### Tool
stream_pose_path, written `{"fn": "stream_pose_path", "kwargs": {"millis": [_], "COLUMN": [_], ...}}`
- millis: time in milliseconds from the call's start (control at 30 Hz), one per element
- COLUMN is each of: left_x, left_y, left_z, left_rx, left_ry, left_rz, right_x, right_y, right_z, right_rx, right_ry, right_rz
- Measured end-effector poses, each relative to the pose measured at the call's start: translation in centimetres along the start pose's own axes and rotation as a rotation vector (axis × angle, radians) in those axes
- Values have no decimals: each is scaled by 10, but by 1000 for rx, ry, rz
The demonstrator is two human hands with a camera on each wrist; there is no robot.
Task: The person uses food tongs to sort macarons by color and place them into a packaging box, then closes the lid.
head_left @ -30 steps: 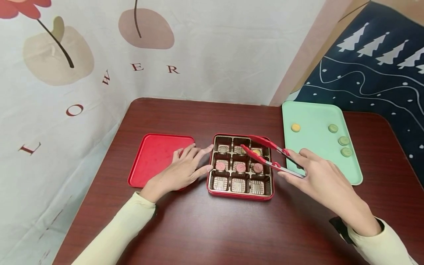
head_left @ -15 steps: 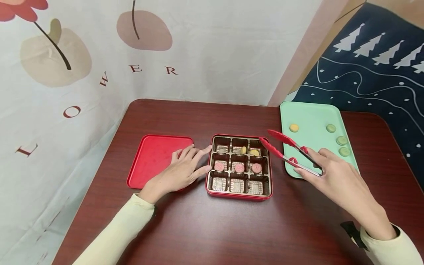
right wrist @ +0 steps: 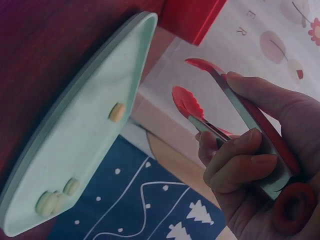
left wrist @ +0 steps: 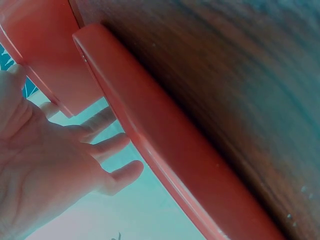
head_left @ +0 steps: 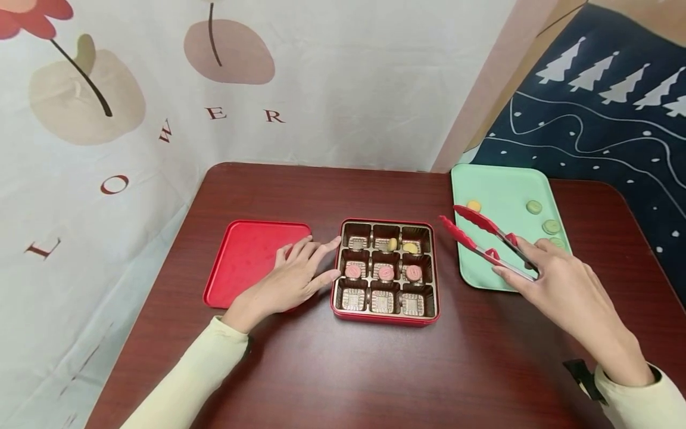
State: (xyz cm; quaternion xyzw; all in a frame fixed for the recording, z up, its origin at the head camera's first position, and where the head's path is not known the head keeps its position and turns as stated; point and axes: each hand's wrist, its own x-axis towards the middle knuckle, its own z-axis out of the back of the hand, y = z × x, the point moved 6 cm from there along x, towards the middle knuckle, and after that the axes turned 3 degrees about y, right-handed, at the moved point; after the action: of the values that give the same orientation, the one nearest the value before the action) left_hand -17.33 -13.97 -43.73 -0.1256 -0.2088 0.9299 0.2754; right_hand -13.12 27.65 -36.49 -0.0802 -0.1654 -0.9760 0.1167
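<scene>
My right hand (head_left: 573,292) grips a pair of red-tipped metal tongs (right wrist: 255,122), whose tips stand apart with nothing between them. In the head view the tips overlap the left part of a mint-green tray (head_left: 482,271), near a yellow macaron (head_left: 474,205). My left hand (head_left: 286,277) has its fingers spread, index and thumb right at the left side of a red box (head_left: 386,320). Inside the box is a gold-brown divided insert. Pink macarons (head_left: 386,273) fill its middle row; a yellow macaron (head_left: 393,244) stands on edge in the back middle compartment, another (head_left: 410,248) lies back right.
Under my left hand lies a red lid (head_left: 252,256), left of the box. Several green macarons (head_left: 533,207) sit along the right side of the tray, partly behind my right hand. A printed cloth (head_left: 343,89) hangs behind the brown table (head_left: 375,369).
My right hand has moved the tongs from above the box's back row rightward to the tray's left edge. The left hand stays at the box.
</scene>
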Motion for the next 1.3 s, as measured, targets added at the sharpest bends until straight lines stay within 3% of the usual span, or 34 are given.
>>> {"fn": "stream_pose_path", "kwargs": {"millis": [967, 1300], "left_x": [-1, -1], "left_y": [-1, -2], "left_z": [3, 2], "left_rx": [-11, -9], "left_ry": [-4, -12], "left_rz": [4, -4], "right_x": [12, 17], "right_y": [-43, -52], "right_z": [-11, -16], "right_rx": [-10, -25], "right_ry": [7, 75], "right_rz": [-81, -141]}}
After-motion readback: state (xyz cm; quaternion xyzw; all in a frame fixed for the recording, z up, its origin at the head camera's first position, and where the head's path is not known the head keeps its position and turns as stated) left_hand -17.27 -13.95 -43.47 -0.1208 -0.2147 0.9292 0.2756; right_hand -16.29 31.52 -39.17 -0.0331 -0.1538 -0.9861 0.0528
